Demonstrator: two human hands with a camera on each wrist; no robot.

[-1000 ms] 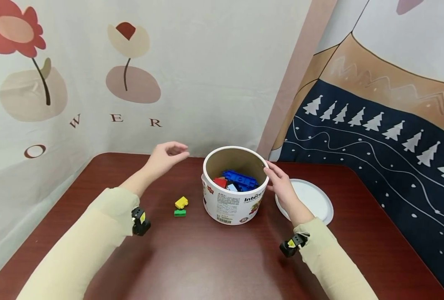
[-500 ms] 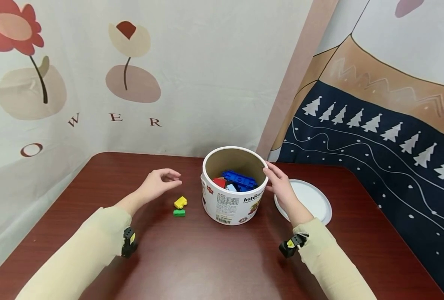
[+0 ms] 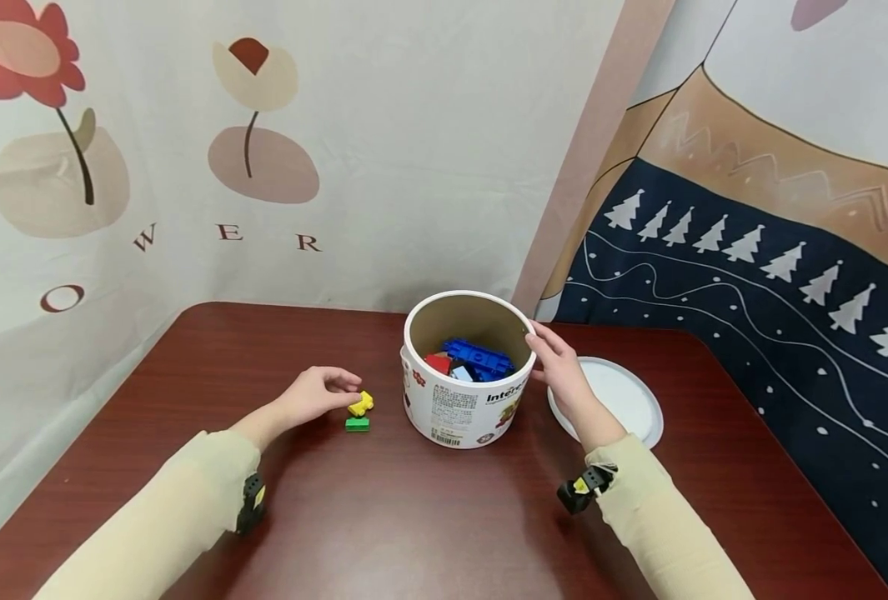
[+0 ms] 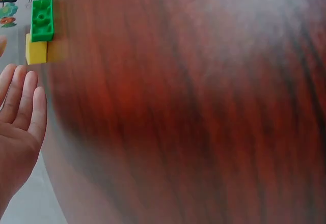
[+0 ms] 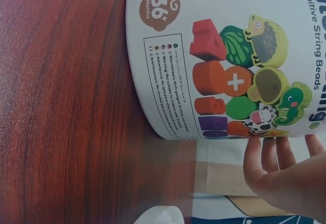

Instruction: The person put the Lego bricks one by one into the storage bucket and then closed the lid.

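Note:
My left hand (image 3: 314,395) is low over the table with its fingertips right at a small yellow toy block (image 3: 360,404), partly overlapping it in the head view. In the left wrist view, its fingers (image 4: 24,99) are extended just short of the yellow block (image 4: 36,52), and nothing is between them and the thumb. Beside the yellow piece lies a green block (image 3: 357,425), studs visible in the left wrist view. My right hand (image 3: 561,375) holds the white printed bucket (image 3: 454,417) at its right rim. Inside the bucket are blue pieces (image 3: 481,360) and a red one (image 3: 438,362).
A round white lid (image 3: 624,396) lies on the brown table (image 3: 428,525) to the right of the bucket, partly behind my right hand. A pale fabric with flower prints (image 3: 413,150) hangs behind the table; a dark tree-patterned one (image 3: 714,283) hangs at the right.
My left hand has come down from above the table's far side toward the yellow block. The right hand has stayed at the bucket, which stands in the same place.

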